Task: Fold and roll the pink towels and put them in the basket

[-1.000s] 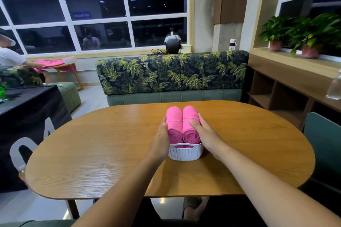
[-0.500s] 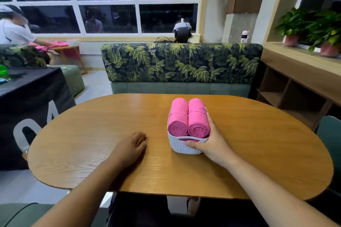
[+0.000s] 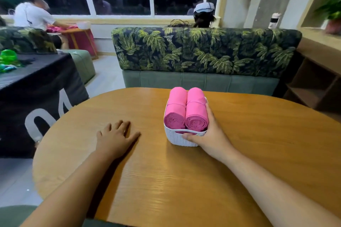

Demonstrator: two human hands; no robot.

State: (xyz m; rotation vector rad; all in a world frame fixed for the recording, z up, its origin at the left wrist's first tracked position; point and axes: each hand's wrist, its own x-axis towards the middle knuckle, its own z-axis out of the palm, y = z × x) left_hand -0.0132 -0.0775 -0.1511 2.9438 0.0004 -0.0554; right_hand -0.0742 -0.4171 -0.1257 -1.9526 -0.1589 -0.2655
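Observation:
Two rolled pink towels, the left roll (image 3: 175, 110) and the right roll (image 3: 196, 112), lie side by side in a small white woven basket (image 3: 177, 138) on the oval wooden table (image 3: 184, 180). My right hand (image 3: 212, 134) grips the basket's right front corner, thumb over the front rim, fingers along the right side next to the right roll. My left hand (image 3: 116, 138) rests flat on the table to the left of the basket, fingers spread, holding nothing.
A sofa (image 3: 203, 55) with a palm-leaf back stands behind the table. A black-draped table (image 3: 36, 83) is at the left, wooden shelves (image 3: 313, 86) at the right. One person (image 3: 31, 14) sits far left, another person (image 3: 203, 13) behind the sofa.
My left hand left the basket and now lies flat on the table. My right hand slid from the towel to the basket's front corner. The view has shifted.

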